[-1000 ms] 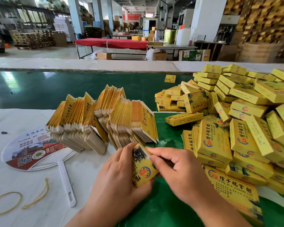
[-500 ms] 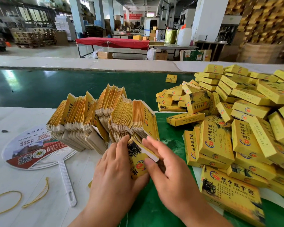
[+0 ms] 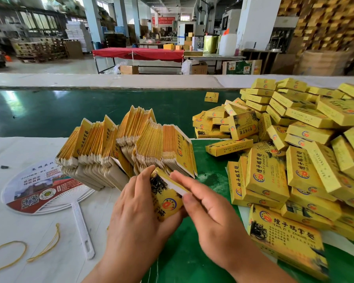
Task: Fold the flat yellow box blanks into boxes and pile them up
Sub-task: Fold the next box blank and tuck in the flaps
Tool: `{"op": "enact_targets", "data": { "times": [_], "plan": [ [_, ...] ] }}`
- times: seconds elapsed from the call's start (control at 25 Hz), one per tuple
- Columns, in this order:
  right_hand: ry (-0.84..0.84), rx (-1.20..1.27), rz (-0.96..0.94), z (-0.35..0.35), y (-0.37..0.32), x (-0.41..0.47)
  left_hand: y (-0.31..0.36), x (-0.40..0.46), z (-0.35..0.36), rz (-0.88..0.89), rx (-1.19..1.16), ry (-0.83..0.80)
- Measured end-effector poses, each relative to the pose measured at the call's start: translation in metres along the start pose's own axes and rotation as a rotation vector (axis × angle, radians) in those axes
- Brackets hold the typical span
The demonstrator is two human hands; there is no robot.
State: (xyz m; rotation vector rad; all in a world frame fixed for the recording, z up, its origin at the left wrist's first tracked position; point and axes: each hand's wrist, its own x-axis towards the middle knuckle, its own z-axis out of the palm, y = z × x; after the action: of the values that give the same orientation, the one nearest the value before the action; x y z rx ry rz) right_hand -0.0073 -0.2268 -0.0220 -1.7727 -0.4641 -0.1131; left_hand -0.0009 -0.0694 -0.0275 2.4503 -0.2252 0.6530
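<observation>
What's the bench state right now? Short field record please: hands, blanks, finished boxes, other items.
left hand: grips box in progress
right hand: fingers press its white end flap
flat blanks: fanned stack behind the hands
folded boxes: loose pile at right
hand fan: lying at left
rubber bands: near left edge

Both forearms enter from the bottom edge and converge at centre. The left hand [image 3: 139, 211], back to the camera, has its fingers curled round a part-folded box [image 3: 166, 201] (thumb hidden). The right hand [image 3: 211, 213] lies palm down, fingers extended, its fingertips [image 3: 177, 176] pressing the box's white flap.
</observation>
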Motion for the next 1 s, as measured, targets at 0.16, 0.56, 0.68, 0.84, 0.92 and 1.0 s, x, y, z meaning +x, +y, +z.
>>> {"op": "enact_targets", "data": {
  "times": [0.16,0.56,0.68,0.84,0.92,1.0],
  "plan": [
    [0.065,0.070,0.015,-0.003,0.003,0.001,0.001,0.001,-0.002,0.018,-0.067,-0.001],
    [-0.034,-0.039,0.007,-0.009,0.000,-0.001,-0.001,-0.003,0.002,-0.013,-0.045,-0.023],
    [-0.071,-0.161,-0.054,-0.008,-0.003,-0.003,-0.002,-0.003,0.003,-0.006,-0.067,-0.041],
    [-0.081,-0.250,-0.075,-0.007,-0.004,-0.001,-0.005,-0.001,0.003,-0.003,-0.119,-0.091],
    [-0.080,-0.260,-0.105,-0.009,-0.003,-0.001,-0.006,-0.001,0.004,0.010,-0.112,-0.085],
    [-0.101,-0.182,-0.070,-0.010,-0.001,-0.001,-0.005,-0.001,0.004,0.023,-0.121,-0.062]
  ]
}}
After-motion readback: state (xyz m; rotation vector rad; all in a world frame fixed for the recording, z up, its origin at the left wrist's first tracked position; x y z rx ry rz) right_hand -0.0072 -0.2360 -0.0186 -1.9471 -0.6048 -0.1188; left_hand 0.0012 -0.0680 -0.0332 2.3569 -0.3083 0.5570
